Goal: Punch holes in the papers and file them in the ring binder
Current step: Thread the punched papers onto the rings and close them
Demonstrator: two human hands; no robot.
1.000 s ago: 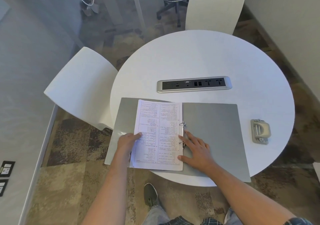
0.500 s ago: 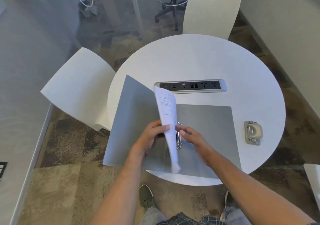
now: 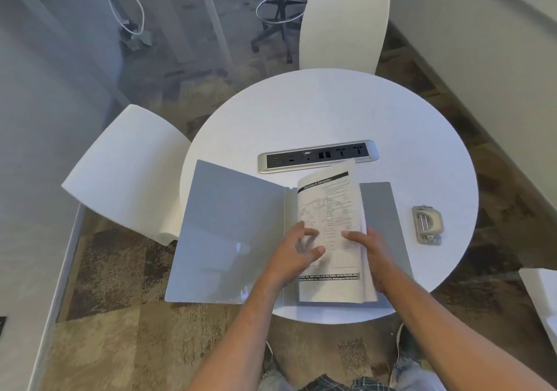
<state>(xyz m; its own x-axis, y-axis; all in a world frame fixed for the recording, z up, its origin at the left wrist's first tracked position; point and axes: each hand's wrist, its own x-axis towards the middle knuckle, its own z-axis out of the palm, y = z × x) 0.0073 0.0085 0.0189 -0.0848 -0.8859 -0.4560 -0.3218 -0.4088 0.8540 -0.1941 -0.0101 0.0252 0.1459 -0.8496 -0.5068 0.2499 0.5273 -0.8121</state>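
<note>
The grey ring binder lies open on the round white table, its left cover hanging past the table's edge. A stack of printed papers lies over the binder's right half, and the rings are hidden beneath it. My left hand rests on the papers' left edge near the spine, fingers loosely bent and blurred. My right hand grips the stack's right edge, thumb on top of the sheet. A beige hole punch sits on the table to the right of the binder.
A silver power socket strip is set into the table just behind the binder. White chairs stand at the left and at the back. A black stool stands farther off on the floor.
The papers have swung over from the binder's left half, through upright, onto its right half. The left cover has dropped back flat. Both hands moved right with the stack.
</note>
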